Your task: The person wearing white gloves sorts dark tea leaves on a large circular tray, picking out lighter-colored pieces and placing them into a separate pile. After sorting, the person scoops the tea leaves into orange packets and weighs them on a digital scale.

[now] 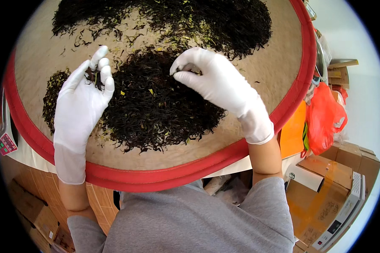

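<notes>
My left hand [77, 104], in a white glove, is palm up with its fingers curled around a few dark dried leaves [96, 78]. The gloved right hand [221, 80] hangs over the near pile of dark twisted leaves [158, 107], which look like dried tea. Its thumb and forefinger nearly meet; whether anything small is pinched there, I cannot tell. Both hands are above a round, cloth-lined tray [272, 82] with a red padded rim [164, 175]. Partly behind my left hand lies a smaller pile of yellowish-brown bits [51, 98].
A larger dark leaf pile [240, 25] spreads across the tray's far side, with yellow-green bits. At left stands a device with a keypad [8, 145]. To the right are an orange sheet [293, 132], a red plastic bag [323, 117] and cardboard boxes [313, 199].
</notes>
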### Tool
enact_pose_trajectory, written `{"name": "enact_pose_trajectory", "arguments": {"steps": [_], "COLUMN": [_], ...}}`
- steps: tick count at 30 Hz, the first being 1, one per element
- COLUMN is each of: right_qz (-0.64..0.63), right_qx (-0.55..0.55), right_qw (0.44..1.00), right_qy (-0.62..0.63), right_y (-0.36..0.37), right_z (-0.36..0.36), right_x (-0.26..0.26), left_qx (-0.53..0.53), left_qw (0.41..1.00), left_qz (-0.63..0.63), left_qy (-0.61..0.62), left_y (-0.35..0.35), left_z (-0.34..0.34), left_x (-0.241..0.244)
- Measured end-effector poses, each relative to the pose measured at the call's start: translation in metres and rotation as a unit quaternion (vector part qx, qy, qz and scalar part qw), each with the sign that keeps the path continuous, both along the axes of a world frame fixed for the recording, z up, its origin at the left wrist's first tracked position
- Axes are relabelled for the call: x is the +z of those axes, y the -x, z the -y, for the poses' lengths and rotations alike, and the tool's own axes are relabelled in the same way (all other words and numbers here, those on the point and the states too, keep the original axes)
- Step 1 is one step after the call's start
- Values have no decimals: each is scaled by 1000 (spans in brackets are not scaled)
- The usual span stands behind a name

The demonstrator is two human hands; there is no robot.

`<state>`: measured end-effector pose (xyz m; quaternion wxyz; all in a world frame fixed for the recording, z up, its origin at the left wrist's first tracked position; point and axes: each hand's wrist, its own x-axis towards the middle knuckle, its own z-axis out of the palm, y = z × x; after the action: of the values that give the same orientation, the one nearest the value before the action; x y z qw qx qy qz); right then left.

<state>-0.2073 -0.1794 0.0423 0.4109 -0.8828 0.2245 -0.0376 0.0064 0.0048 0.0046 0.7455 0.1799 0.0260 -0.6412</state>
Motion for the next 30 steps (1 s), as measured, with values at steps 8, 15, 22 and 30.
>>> {"name": "enact_pose_trajectory", "arguments": {"steps": [8,15,22,30], "right_qz": [33,169,189,-115], "right_qx": [-55,-54,-121,-55], "right_qw": [940,948,973,975], "right_qy": [-336,-265,45,183], "right_y": [-2,-19,-17,22], "right_z": [-1,-40,-25,36], "right_x": [16,20,20,0], "left_qx": [-45,-90,-113,-16], "left_qw": [997,996,993,998], "left_qz": [38,6,-12,27], "left_qy": [-55,-14,-26,-50], "left_y": [23,35,37,24], "left_z": [6,12,10,6], "left_x": [8,10,9,7]}}
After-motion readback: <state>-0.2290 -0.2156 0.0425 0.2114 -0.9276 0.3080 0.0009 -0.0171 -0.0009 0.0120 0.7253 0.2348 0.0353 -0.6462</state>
